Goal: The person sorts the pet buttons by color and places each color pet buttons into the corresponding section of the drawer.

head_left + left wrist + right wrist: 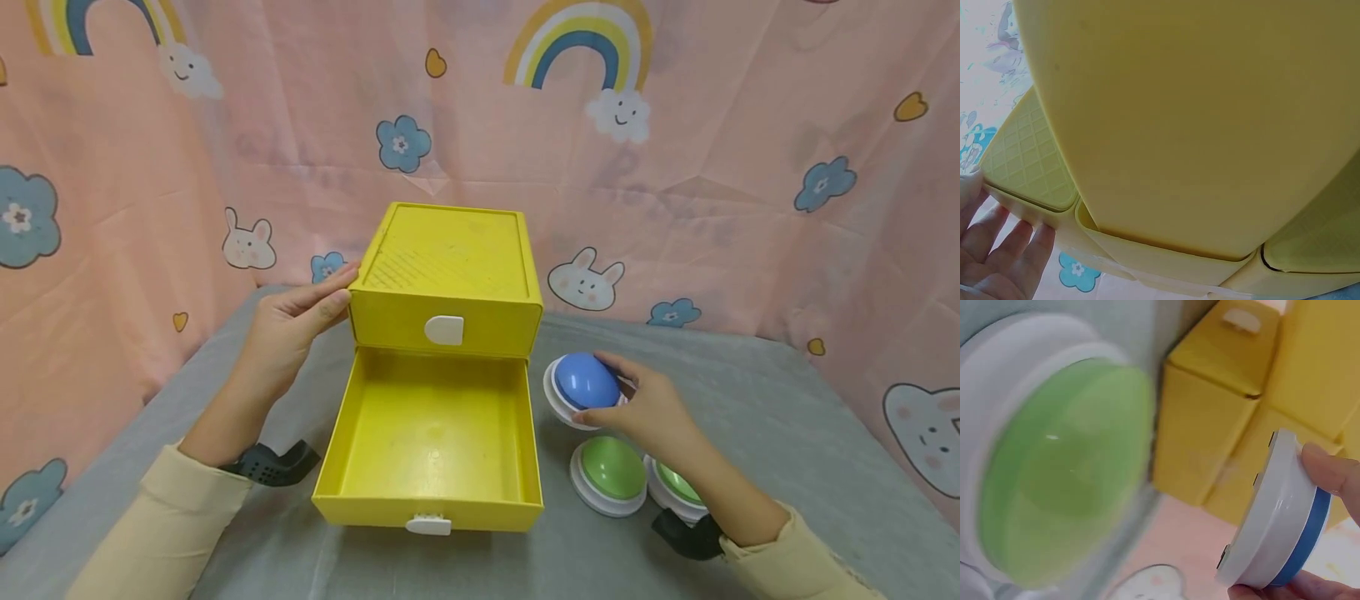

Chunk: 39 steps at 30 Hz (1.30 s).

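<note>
A yellow two-drawer box (448,258) stands in the middle of the head view; its upper drawer is closed and its lower drawer (431,433) is pulled out, with nothing inside. My left hand (288,325) rests on the box's upper left side, fingers fairly straight, seen too in the left wrist view (1007,250). To the right of the box, my right hand (648,408) grips a blue dome push button (587,381) by its white base (1279,512), thumb and fingers on opposite edges. The button is raised off the table and tilted.
Two green dome buttons with white bases sit on the grey cloth: one green button (611,468) right of the open drawer, another green button (675,483) partly hidden behind the right forearm. A pink patterned curtain (465,167) hangs behind and at both sides.
</note>
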{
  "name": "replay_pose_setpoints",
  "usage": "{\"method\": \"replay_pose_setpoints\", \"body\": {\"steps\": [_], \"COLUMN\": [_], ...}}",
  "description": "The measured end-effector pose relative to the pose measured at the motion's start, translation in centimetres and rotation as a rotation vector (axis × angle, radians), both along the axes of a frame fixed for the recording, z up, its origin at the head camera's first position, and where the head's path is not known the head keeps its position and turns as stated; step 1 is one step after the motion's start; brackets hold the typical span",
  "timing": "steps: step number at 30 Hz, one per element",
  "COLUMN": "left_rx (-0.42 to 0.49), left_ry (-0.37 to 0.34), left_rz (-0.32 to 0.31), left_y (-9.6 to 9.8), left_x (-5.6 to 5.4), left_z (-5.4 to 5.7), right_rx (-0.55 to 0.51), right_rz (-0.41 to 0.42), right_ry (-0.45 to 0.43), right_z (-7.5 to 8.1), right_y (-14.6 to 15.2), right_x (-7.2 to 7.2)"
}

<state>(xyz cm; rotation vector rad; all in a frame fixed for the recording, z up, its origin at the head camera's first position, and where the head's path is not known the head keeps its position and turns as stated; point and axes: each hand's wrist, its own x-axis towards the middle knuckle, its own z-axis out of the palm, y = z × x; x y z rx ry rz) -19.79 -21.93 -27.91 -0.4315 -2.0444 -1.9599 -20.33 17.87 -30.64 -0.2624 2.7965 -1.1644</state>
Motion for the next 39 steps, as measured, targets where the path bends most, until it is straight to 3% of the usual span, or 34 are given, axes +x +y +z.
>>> {"method": "replay_pose_setpoints", "body": {"steps": [4,21,33,39], "left_rx": [0.0,0.008,0.0,-0.009], "left_ry": [0.002,0.004,0.017,0.017], "left_rz": [-0.003,-0.011,-0.004,0.0], "left_y": [0.0,0.1,0.0,0.1], "left_x": [0.0,-0.1,0.0,0.1], "left_z": [0.0,0.0,0.0,0.0], "right_rx": [-0.032,-0.078,-0.124,-0.126], "right_rz": [0.022,0.091,0.268,0.325], "right_ry": [0.045,0.092,0.137,0.068], "right_z": [1.0,4.2,4.9,4.7], "right_y": [-0.2,-1.6,-5.2,-7.6], "right_x": [1.1,4.7,5.2,5.0]}}
